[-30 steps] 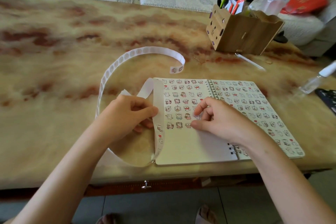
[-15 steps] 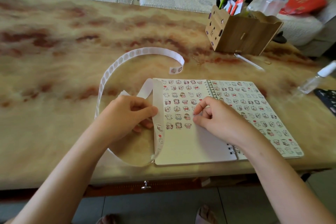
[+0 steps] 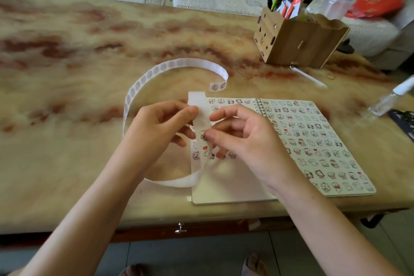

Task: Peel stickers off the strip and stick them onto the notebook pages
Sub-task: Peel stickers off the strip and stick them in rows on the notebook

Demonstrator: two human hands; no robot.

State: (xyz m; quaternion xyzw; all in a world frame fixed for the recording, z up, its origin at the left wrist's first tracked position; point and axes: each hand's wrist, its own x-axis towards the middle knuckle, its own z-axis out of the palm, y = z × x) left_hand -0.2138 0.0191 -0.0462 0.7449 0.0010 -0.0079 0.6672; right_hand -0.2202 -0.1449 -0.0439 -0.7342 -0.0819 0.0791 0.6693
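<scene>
White paper made up the one strip [image 3: 174, 182], whose near loop was curved over the surface [image 3: 67, 163] just left of the single notebook [image 3: 224, 188]. Higher up, an upright stretch of it was held over the notebook's left edge by two hands. It was pinched between thumb and fingers by the left hand [image 3: 161, 127], and nipped at its right edge, on a small cartoon sticker, by the thumb and forefinger of the right hand [image 3: 244, 139]. A few such animal stickers were seen below that grip, too blurred to be counted. Two pages lay open: the left was partly hidden, while the right was filled with many rows of stickers. Beyond the hands, the strip was swept round in a wide arc of emptied round blanks, ended by two stickers. Farther back, one wooden pen holder [image 3: 298, 45] was placed.
</scene>
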